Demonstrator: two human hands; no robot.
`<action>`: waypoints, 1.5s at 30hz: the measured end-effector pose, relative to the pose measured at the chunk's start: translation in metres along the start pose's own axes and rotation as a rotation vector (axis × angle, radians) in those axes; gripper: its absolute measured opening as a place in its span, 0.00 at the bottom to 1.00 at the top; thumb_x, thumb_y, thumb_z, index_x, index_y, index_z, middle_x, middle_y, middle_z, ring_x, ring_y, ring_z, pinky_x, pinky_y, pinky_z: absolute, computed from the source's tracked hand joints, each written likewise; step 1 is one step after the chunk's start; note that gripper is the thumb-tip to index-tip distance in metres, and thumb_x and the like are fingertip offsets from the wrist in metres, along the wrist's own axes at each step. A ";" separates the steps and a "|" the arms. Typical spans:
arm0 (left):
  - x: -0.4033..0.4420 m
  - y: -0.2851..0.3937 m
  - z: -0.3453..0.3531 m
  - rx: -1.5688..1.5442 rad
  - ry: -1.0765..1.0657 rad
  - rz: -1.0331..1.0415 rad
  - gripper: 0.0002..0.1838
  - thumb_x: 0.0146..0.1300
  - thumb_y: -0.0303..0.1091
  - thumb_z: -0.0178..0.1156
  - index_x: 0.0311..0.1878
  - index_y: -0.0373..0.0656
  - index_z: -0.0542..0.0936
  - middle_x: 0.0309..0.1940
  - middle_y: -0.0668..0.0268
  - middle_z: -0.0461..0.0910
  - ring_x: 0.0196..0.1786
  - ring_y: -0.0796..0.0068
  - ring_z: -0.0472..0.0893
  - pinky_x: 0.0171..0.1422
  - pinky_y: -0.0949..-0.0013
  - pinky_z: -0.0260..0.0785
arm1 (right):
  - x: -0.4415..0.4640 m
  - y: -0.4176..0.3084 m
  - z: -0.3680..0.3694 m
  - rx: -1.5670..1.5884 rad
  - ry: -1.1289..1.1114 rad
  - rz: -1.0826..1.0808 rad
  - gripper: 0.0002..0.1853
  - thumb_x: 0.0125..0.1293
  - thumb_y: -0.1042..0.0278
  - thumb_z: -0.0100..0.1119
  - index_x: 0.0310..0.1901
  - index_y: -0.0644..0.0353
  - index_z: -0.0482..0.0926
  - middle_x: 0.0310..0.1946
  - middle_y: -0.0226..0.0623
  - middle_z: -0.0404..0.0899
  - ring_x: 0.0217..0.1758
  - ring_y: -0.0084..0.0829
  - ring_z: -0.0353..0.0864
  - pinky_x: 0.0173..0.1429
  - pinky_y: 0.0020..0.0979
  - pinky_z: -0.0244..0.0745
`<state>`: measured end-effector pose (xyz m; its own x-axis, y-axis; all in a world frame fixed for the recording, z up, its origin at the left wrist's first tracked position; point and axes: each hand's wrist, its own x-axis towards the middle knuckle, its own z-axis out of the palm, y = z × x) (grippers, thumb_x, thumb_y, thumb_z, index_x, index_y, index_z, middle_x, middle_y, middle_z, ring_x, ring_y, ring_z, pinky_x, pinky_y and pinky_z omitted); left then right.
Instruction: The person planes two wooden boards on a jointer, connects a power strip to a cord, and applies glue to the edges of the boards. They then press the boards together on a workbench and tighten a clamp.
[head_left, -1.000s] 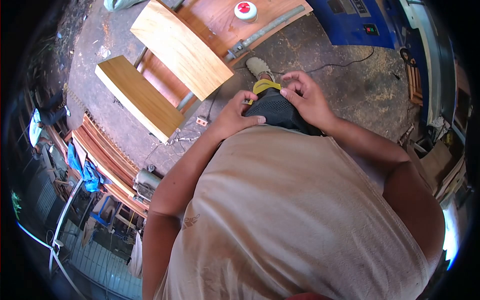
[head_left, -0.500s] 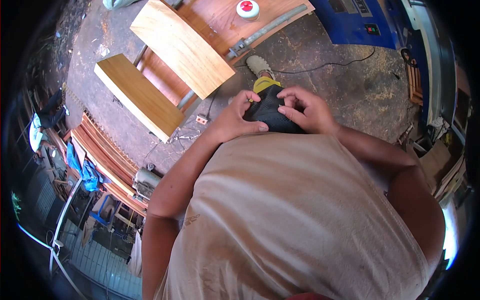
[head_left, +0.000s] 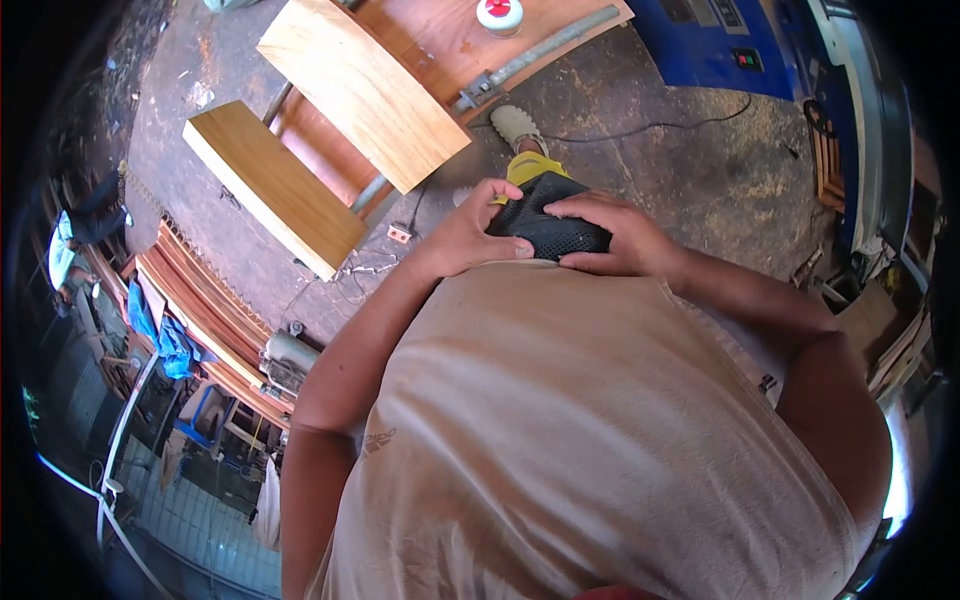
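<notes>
Close to my waist, both hands grip a black perforated piece; its exact kind is unclear. On its left side, the thumb and fingers of my left hand are curled around the edge. My right hand clasps the opposite side, fingers across the top and thumb low near my shirt. Yellow cloth shows just beyond the piece, above a shoe. The underside of the black piece is hidden.
Ahead stand thick wooden boards with a metal bar clamp and a white round container. A blue machine is at upper right. A cable crosses the floor. Stacked planks and another person are at left.
My right hand has shifted from a pinch at the piece's upper edge to a wider grasp on its right side. More of the perforated surface shows. My left hand stays nearly in place.
</notes>
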<state>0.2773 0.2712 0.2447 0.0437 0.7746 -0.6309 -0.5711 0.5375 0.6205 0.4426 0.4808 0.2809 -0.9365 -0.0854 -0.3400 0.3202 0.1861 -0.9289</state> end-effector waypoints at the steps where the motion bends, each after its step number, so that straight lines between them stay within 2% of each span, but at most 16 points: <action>1: 0.000 0.001 -0.001 0.017 -0.006 -0.050 0.36 0.57 0.33 0.73 0.63 0.43 0.61 0.50 0.53 0.76 0.53 0.71 0.76 0.54 0.70 0.70 | 0.001 0.000 0.000 0.008 -0.004 0.009 0.33 0.54 0.64 0.75 0.62 0.59 0.74 0.58 0.47 0.76 0.62 0.46 0.75 0.67 0.40 0.69; 6: 0.005 -0.003 -0.009 0.141 0.073 -0.074 0.31 0.64 0.47 0.66 0.65 0.44 0.69 0.54 0.52 0.76 0.55 0.64 0.76 0.61 0.63 0.68 | 0.020 -0.006 -0.004 0.063 0.031 0.141 0.35 0.53 0.58 0.76 0.61 0.62 0.74 0.57 0.51 0.75 0.62 0.47 0.75 0.66 0.40 0.70; 10: 0.000 -0.011 -0.021 0.202 0.022 -0.039 0.25 0.70 0.42 0.61 0.65 0.41 0.70 0.49 0.62 0.79 0.52 0.77 0.76 0.58 0.69 0.69 | 0.038 -0.011 -0.010 -0.150 -0.102 0.127 0.36 0.52 0.55 0.77 0.59 0.64 0.75 0.54 0.50 0.76 0.59 0.43 0.76 0.64 0.38 0.71; 13: -0.020 -0.027 -0.043 0.147 0.140 -0.017 0.25 0.70 0.42 0.61 0.65 0.40 0.71 0.49 0.62 0.79 0.52 0.75 0.77 0.59 0.69 0.69 | 0.051 -0.010 -0.015 -0.098 -0.189 0.221 0.33 0.52 0.56 0.77 0.57 0.65 0.77 0.52 0.46 0.77 0.54 0.36 0.77 0.61 0.36 0.72; 14: -0.033 -0.036 -0.051 0.220 0.230 0.043 0.25 0.70 0.43 0.61 0.64 0.40 0.71 0.49 0.61 0.79 0.52 0.73 0.78 0.60 0.68 0.69 | 0.057 0.005 -0.012 0.005 -0.161 0.237 0.29 0.56 0.56 0.75 0.55 0.65 0.78 0.45 0.41 0.80 0.47 0.29 0.78 0.56 0.32 0.74; 19: -0.106 -0.158 -0.098 0.178 0.615 0.178 0.20 0.70 0.44 0.60 0.57 0.39 0.76 0.49 0.63 0.80 0.52 0.74 0.78 0.60 0.67 0.70 | 0.135 0.018 0.010 -0.122 -0.017 0.192 0.26 0.63 0.54 0.68 0.52 0.69 0.78 0.36 0.37 0.81 0.40 0.25 0.78 0.48 0.28 0.76; 21: -0.150 -0.214 -0.111 0.338 0.798 -0.002 0.17 0.69 0.43 0.61 0.50 0.37 0.78 0.43 0.61 0.82 0.46 0.72 0.80 0.54 0.65 0.73 | 0.168 0.021 0.022 -0.296 -0.031 0.165 0.26 0.64 0.54 0.68 0.52 0.70 0.78 0.37 0.39 0.82 0.39 0.26 0.78 0.47 0.29 0.76; 22: -0.174 -0.242 -0.109 0.402 0.925 -0.152 0.20 0.66 0.47 0.59 0.45 0.36 0.79 0.36 0.51 0.83 0.43 0.57 0.84 0.50 0.58 0.74 | 0.178 0.025 0.029 -0.358 -0.010 0.200 0.24 0.64 0.54 0.67 0.51 0.68 0.79 0.37 0.42 0.82 0.39 0.27 0.79 0.46 0.30 0.76; 23: -0.200 -0.265 -0.101 0.493 0.985 -0.235 0.19 0.65 0.47 0.59 0.42 0.37 0.81 0.36 0.48 0.83 0.42 0.54 0.84 0.47 0.54 0.74 | 0.179 0.040 0.034 -0.375 -0.003 0.202 0.24 0.64 0.54 0.67 0.51 0.68 0.79 0.37 0.42 0.82 0.39 0.27 0.79 0.46 0.30 0.76; 24: -0.226 -0.278 -0.086 0.536 0.908 -0.444 0.17 0.64 0.45 0.59 0.40 0.38 0.82 0.37 0.47 0.84 0.42 0.51 0.84 0.47 0.52 0.74 | 0.177 0.061 0.032 -0.371 0.018 0.166 0.24 0.64 0.54 0.66 0.50 0.67 0.79 0.38 0.45 0.82 0.41 0.32 0.80 0.47 0.32 0.76; 25: -0.249 -0.312 -0.070 0.364 0.825 -0.432 0.17 0.65 0.44 0.60 0.41 0.38 0.83 0.35 0.55 0.86 0.39 0.61 0.85 0.46 0.57 0.75 | 0.174 0.078 0.027 -0.366 0.040 0.128 0.23 0.64 0.53 0.66 0.50 0.66 0.80 0.39 0.47 0.83 0.42 0.36 0.82 0.49 0.34 0.76; 28: -0.275 -0.323 -0.102 0.329 0.794 -0.311 0.16 0.65 0.44 0.60 0.41 0.38 0.83 0.35 0.56 0.86 0.38 0.62 0.85 0.46 0.58 0.75 | 0.090 0.136 0.009 -0.606 0.232 0.515 0.24 0.67 0.49 0.57 0.50 0.65 0.81 0.47 0.54 0.82 0.51 0.54 0.81 0.57 0.45 0.74; 29: -0.285 -0.323 -0.110 0.311 0.777 -0.261 0.16 0.65 0.44 0.60 0.41 0.38 0.83 0.35 0.56 0.86 0.38 0.63 0.84 0.46 0.58 0.75 | 0.032 0.202 -0.006 -0.992 0.104 0.491 0.21 0.71 0.51 0.49 0.36 0.60 0.82 0.38 0.46 0.83 0.42 0.40 0.82 0.46 0.44 0.76; 30: -0.293 -0.321 -0.115 0.290 0.758 -0.213 0.16 0.65 0.44 0.60 0.41 0.38 0.83 0.35 0.57 0.86 0.38 0.63 0.84 0.46 0.58 0.75 | -0.002 0.179 0.009 -1.496 -0.553 0.515 0.21 0.71 0.49 0.45 0.42 0.56 0.83 0.46 0.45 0.83 0.48 0.46 0.82 0.51 0.50 0.75; 31: -0.301 -0.320 -0.118 0.266 0.739 -0.167 0.16 0.65 0.43 0.60 0.41 0.38 0.83 0.35 0.57 0.86 0.38 0.64 0.84 0.46 0.59 0.75 | -0.053 0.149 0.030 -1.285 -0.546 0.561 0.18 0.66 0.53 0.55 0.49 0.54 0.83 0.51 0.44 0.82 0.53 0.47 0.81 0.56 0.49 0.75; 45: -0.407 -0.225 -0.083 -0.001 0.560 0.388 0.14 0.66 0.41 0.60 0.41 0.38 0.84 0.34 0.65 0.86 0.36 0.73 0.82 0.45 0.63 0.75 | -0.047 0.047 0.114 -1.258 -0.597 0.691 0.21 0.61 0.57 0.60 0.55 0.55 0.79 0.53 0.48 0.81 0.55 0.48 0.81 0.58 0.47 0.75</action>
<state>0.3195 -0.1927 0.3233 -0.5953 0.6221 -0.5085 -0.4603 0.2547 0.8504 0.5179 0.3823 0.2364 -0.3738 0.0540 -0.9260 0.0421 0.9983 0.0412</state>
